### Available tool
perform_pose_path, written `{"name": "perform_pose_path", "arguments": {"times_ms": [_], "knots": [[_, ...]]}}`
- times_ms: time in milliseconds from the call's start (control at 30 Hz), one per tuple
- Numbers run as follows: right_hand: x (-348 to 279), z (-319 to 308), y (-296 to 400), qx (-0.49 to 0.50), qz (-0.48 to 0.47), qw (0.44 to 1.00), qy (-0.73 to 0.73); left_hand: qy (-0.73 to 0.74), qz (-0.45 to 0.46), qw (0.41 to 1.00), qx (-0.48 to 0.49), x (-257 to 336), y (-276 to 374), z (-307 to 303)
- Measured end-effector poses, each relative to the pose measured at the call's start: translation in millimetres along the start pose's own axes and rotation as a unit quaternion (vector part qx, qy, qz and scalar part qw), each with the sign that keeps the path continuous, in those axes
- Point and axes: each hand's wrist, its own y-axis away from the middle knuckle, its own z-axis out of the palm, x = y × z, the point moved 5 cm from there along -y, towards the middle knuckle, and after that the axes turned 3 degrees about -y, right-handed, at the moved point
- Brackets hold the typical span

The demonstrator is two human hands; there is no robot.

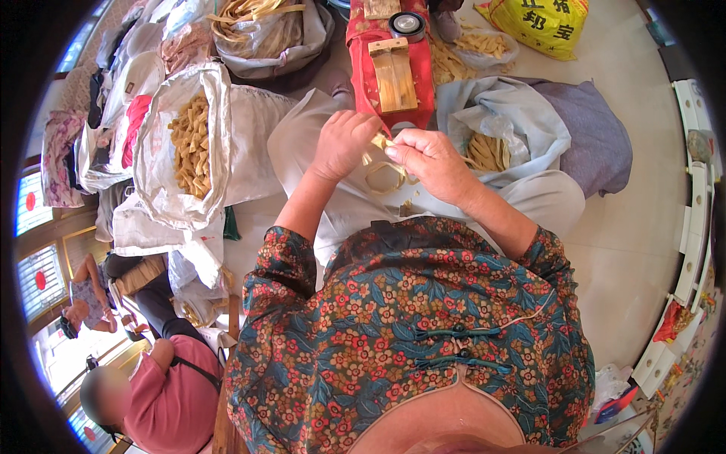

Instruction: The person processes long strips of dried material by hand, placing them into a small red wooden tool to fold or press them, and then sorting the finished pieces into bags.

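A pale yellow plant-fibre strip (379, 139) is held between my two hands, folded or twisted at its short upper part. My left hand (347, 142) curls over one end, its fingertips partly hidden. Thumb and forefinger of my right hand (434, 162) pinch the other side. Below them, a loose loop of strip (381, 180) hangs over my lap. Just beyond my hands, a wooden board with a crosspiece (396, 79) lies on a bench covered in red cloth (363, 68).
A white sack (218, 164) at left holds many small folded tan pieces (191, 144). Bags of strips stand at right (489, 152) and far left (255, 34). A round black container (407, 25) sits on the bench. A person in pink (170, 391) sits at lower left.
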Motion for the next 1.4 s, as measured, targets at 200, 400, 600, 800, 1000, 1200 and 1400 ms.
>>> {"name": "perform_pose_path", "arguments": {"times_ms": [200,400,600,800,1000,1200,1400], "knots": [[23.9,-48.2,-37.4,0.108,0.009,0.993,0.037,0.435,-0.371,0.819,-0.04,-24.6,-3.2,30.2],[28.0,-60.7,-60.0,0.142,-0.022,0.987,0.069,0.5,-0.396,0.77,0.004,-38.5,-16.7,38.7],[29.6,-61.8,-78.9,0.17,-0.069,0.965,0.187,0.378,-0.437,0.816,-0.033,-55.8,-25.9,41.4],[69.1,-75.8,-66.8,0.189,0.032,0.945,0.264,0.286,-0.33,0.897,-0.065,-59.7,-2.5,50.4],[56.1,-51.4,-35.0,0.134,0.102,0.98,-0.107,0.788,-0.457,0.411,0.041,-17.9,14.1,38.0],[48.2,-17.8,-16.2,0.058,0.178,0.943,-0.276,0.839,-0.393,0.362,0.104,3.1,10.5,19.2],[55.5,-23.4,-3.6,0.065,0.136,0.93,-0.335,0.828,-0.334,0.421,0.158,-29.5,28.7,-29.4]]}}
